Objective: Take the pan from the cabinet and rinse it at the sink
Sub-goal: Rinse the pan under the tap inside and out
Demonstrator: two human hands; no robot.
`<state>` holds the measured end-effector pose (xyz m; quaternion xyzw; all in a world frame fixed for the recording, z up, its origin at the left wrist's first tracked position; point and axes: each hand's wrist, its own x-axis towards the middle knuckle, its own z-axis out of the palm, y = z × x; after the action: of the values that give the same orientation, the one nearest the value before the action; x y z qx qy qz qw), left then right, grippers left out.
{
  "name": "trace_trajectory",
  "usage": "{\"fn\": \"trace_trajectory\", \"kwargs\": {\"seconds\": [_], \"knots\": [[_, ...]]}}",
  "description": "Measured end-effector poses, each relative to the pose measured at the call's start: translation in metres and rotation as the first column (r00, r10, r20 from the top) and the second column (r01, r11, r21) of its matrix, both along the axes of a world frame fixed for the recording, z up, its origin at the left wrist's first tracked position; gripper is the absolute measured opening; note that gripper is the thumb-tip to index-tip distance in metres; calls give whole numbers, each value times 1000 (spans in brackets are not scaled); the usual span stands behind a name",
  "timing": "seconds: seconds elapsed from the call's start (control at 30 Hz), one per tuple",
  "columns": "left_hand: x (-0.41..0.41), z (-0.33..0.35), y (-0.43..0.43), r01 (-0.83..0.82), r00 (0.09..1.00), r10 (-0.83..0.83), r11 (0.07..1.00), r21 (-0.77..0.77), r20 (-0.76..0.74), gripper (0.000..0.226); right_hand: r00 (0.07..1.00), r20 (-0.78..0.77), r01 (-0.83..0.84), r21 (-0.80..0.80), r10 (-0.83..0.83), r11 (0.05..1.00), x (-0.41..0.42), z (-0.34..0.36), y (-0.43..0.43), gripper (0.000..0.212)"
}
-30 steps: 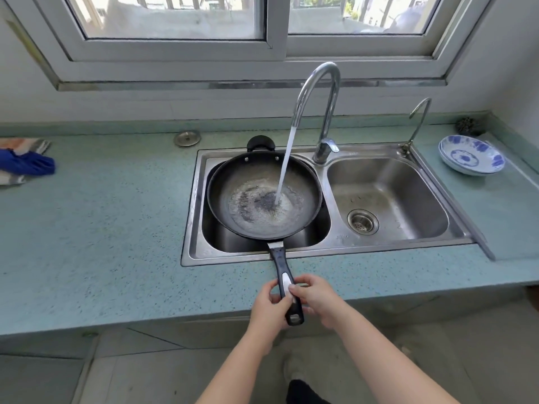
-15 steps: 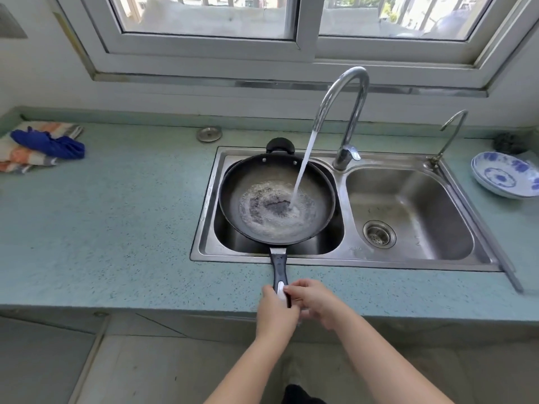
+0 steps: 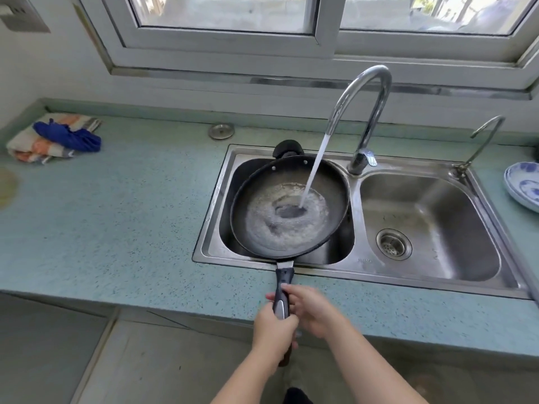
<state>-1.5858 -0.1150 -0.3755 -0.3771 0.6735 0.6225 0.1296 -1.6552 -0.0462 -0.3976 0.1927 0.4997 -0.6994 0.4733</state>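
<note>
2 bare hands, left hand and right hand, wrapped around the black pan handle, round black frying pan over the left basin of the stainless steel double sink, water from the curved chrome tap pooling inside, pan apparently tilted slightly.

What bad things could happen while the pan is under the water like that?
Water from the faucet hits the pan hard and froths, so it could splash onto the counter. The pan sits tilted over the left basin of the sink, so filling up may make it heavy and tip. Both hands, left hand and right hand, hold only the handle; a wet grip might slip.
</note>
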Motion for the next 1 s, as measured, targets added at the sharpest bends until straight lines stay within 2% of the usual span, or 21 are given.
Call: {"fn": "trace_trajectory", "kwargs": {"seconds": [0.1, 0.2, 0.4, 0.53, 0.67, 0.87, 0.93, 1.0], "knots": [[2, 4, 3, -44, 999, 45, 995, 92, -11, 19, 987, 116, 122, -118, -108, 986, -1, 2, -7, 22], [2, 8, 3, -59, 998, 59, 985, 160, 5, 20, 969, 172, 207, -168, -178, 964, -2, 7, -8, 25], [5, 12, -6, -46, 999, 50, 968, 245, -10, 18, 947, 240, 281, -307, -212, 909, 4, 3, -5, 35], [7, 14, -20, -75, 997, 83, 931, 358, -6, 14, 963, 191, 249, -342, -192, 906, 7, 7, -14, 32], [8, 17, -35, -53, 999, 51, 896, 440, 15, 19, 984, 77, 173, -287, -158, 942, 8, 20, -24, 28], [10, 25, -51, 82, 991, -126, 846, 527, 47, 15, 989, -73, 124, -77, -129, 989, 9, 35, -31, 33], [7, 32, -57, 129, 973, -208, 847, 516, 99, 12, 989, -78, 125, -36, -127, 992, 10, 37, -32, 33], [2, 36, -59, 178, 952, -264, 889, 421, 156, 9, 988, -74, 133, -12, -133, 991, 10, 39, -34, 32]]}}
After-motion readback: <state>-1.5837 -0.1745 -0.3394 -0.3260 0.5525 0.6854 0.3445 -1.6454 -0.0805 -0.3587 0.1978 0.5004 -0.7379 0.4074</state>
